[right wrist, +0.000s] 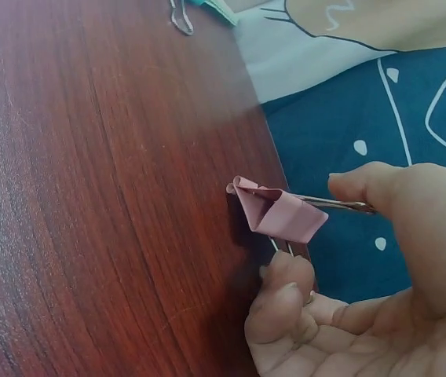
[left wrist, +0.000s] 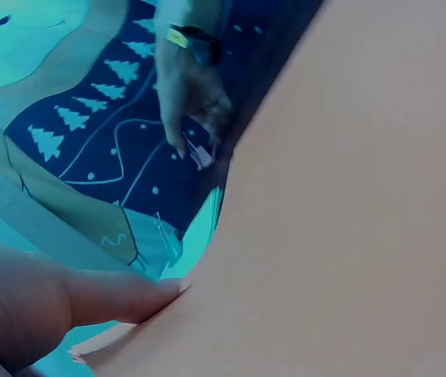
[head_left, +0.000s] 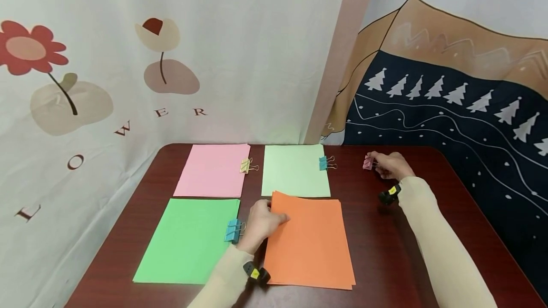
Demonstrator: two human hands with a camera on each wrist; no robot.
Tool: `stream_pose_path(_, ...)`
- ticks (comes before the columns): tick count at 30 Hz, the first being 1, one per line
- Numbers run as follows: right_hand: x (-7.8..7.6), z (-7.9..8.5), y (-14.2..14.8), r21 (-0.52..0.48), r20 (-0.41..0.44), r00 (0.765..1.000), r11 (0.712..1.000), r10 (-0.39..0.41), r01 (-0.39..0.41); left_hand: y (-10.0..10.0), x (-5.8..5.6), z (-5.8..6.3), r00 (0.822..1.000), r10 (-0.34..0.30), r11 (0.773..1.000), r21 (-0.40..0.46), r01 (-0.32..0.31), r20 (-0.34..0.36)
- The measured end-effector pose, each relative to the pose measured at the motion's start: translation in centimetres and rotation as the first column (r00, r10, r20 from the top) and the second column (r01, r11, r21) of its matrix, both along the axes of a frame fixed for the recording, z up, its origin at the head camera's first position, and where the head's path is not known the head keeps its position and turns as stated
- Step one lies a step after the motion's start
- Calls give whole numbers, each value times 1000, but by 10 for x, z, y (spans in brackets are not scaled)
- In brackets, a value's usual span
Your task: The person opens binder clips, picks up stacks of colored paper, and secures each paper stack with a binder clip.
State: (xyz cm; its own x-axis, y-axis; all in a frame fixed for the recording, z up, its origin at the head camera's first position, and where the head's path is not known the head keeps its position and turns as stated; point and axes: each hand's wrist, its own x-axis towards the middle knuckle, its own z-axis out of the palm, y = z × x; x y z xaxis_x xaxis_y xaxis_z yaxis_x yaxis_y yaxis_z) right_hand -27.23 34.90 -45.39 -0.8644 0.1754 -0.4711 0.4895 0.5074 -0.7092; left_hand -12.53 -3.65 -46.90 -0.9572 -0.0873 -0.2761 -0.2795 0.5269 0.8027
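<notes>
My left hand [head_left: 261, 225] pinches the upper left edge of a stack of orange paper [head_left: 310, 251], its thumb lying on the top sheet. In the left wrist view the thumb [left wrist: 121, 297] presses on the paper near its corner, and sheet edges show beneath. At the far right of the table, my right hand [head_left: 393, 165] holds a pink binder clip [right wrist: 286, 216] by its wire handles, between thumb and curled fingers. The clip's jaws look closed in the right wrist view, with no paper in them.
Left of the orange stack lies green paper [head_left: 184, 241] with a blue binder clip [head_left: 233, 231], close to my left wrist. Behind are pink paper [head_left: 214, 170] with a yellow clip [head_left: 245, 165] and pale green paper [head_left: 295, 170] with a teal clip [head_left: 323, 163]. Printed curtains [head_left: 257, 61] border the table.
</notes>
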Motion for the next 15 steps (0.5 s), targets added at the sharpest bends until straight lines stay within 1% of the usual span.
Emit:
stream_pose_path(2, 0, 0, 1, 10, 8, 1000, 1000, 9, -9, -1, 1, -1, 1000, 6, 996, 86, -7, 20)
stream_pose_path(4, 0, -1, 2, 24, 16, 1000, 1000, 17, -17, -2, 1, -3, 999, 0, 987, 161, -6, 35)
stream_pose_path(6, 0, -2, 4, 33, 20, 999, 999, 39, -39, -2, 2, -5, 999, -15, 975, 220, 8, 30)
stream_pose_path(8, 0, -3, 5, 35, 18, 998, 998, 53, -54, -1, 3, -9, 1000, -31, 966, 255, 31, -3)
stream_pose_path(10, 2, -4, 7, 31, 13, 997, 997, 72, -73, 0, 4, -13, 998, -39, 963, 263, 53, -57)
stream_pose_path(13, 5, -5, 7, 29, 0, 997, 996, 82, -82, 2, 5, -20, 987, -41, 966, 246, 78, -154)
stream_pose_path(15, 6, -6, 7, 29, -5, 997, 997, 78, -78, 3, 5, -24, 980, -30, 969, 237, 77, -197)
